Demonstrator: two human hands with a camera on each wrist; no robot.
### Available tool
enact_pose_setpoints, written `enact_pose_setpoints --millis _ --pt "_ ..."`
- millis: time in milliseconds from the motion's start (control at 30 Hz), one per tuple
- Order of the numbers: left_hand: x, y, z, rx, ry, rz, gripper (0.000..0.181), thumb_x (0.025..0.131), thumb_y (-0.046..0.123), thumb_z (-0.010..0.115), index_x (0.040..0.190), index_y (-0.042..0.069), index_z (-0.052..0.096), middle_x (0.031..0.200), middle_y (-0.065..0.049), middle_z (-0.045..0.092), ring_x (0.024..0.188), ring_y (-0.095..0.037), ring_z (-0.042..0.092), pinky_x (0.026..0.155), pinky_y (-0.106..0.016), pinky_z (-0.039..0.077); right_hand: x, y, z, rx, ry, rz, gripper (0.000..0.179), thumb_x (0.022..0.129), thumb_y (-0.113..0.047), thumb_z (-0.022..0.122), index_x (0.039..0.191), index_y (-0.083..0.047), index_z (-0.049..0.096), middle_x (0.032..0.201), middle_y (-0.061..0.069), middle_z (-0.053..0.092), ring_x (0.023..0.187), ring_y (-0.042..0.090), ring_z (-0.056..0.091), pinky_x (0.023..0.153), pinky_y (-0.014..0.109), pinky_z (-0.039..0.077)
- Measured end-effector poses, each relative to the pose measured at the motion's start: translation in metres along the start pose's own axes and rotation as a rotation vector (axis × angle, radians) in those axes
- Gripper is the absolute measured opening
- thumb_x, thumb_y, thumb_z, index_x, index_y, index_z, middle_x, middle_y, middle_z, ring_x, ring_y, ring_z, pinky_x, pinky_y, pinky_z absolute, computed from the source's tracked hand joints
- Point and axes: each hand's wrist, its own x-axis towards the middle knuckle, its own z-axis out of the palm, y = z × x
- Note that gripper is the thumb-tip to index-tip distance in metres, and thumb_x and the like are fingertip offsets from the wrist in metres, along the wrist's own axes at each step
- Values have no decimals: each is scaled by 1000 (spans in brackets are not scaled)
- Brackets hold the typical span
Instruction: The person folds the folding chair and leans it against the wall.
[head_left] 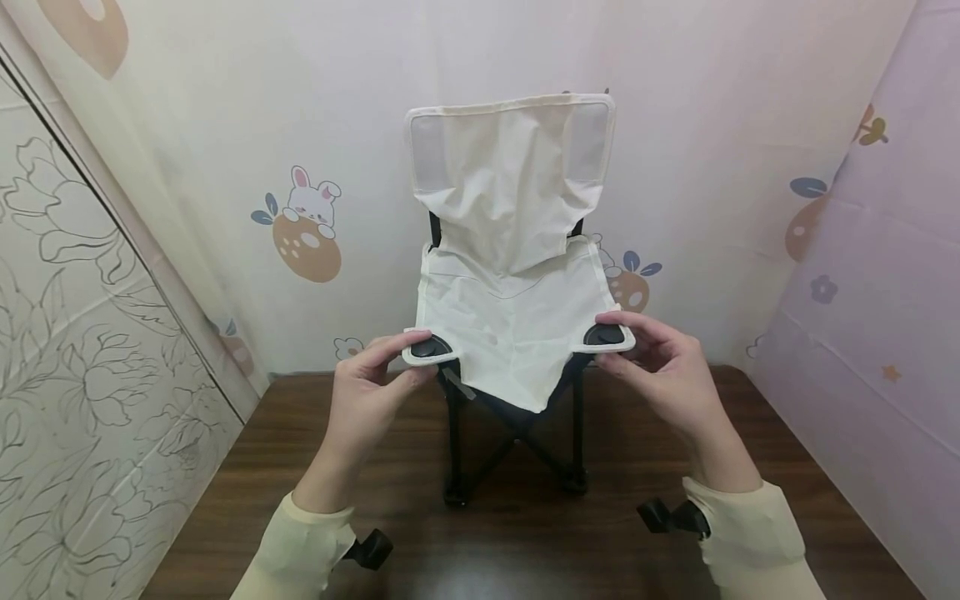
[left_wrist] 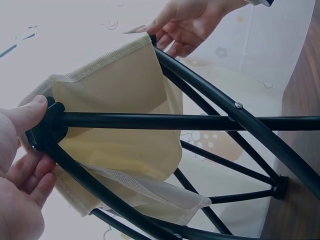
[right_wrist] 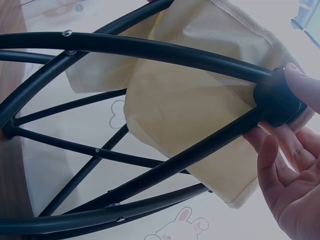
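Note:
A small folding chair (head_left: 510,292) with cream fabric and a black tube frame stands unfolded on the table, its backrest (head_left: 510,158) upright at the far side. My left hand (head_left: 367,387) pinches the seat's left front corner, thumb below and fingers on top by the black corner patch (head_left: 431,347). At the opposite front corner, my right hand (head_left: 667,367) grips the seat edge beside the other black patch (head_left: 604,334). Both wrist views show the seat's underside; a black plastic joint (left_wrist: 50,122) lies between left thumb and fingers, and a similar joint (right_wrist: 279,97) meets the right hand.
Crossed black legs (head_left: 517,442) reach down to the dark wooden table (head_left: 510,550). Behind hangs a pale curtain (head_left: 225,167) printed with rabbits and fruit. More curtains flank the table on both sides. Small black devices (head_left: 369,550) are strapped at my wrists.

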Motion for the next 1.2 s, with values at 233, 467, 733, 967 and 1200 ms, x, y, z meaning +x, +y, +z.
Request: enact_pose_setpoints --millis 233,467,733,967,1200 --pt "1 -1 0 1 2 12 41 87 -16 83 126 -4 78 121 -15 77 117 -26 72 89 -29 64 1 -2 2 -4 1 6 47 92 13 80 137 4 70 114 2 77 91 12 72 76 21 60" --pt "1 -1 2 -26 7 -4 41 89 -15 82 127 -4 78 124 -14 77 122 -29 71 89 -35 65 2 -3 3 -29 1 13 47 93 11 80 138 2 70 115 2 77 90 13 71 75 21 60" --pt "2 -2 4 -53 6 -14 40 90 -12 83 129 -4 77 126 -15 75 124 -31 70 88 -37 66 3 -3 5 -58 7 30 47 94 9 80 139 0 70 116 2 77 91 14 71 76 21 60" --pt "3 -3 5 -59 12 -6 40 90 -13 83 128 -4 77 126 -15 75 123 -31 70 88 -36 65 4 -3 6 -14 5 24 48 93 10 81 139 1 70 115 2 78 89 14 73 75 22 61" --pt "4 -3 6 -52 12 -6 39 90 -13 82 128 -4 77 126 -15 75 123 -30 70 87 -37 65 6 -3 8 36 12 24 48 92 11 81 138 2 70 116 3 79 90 14 74 78 23 62"
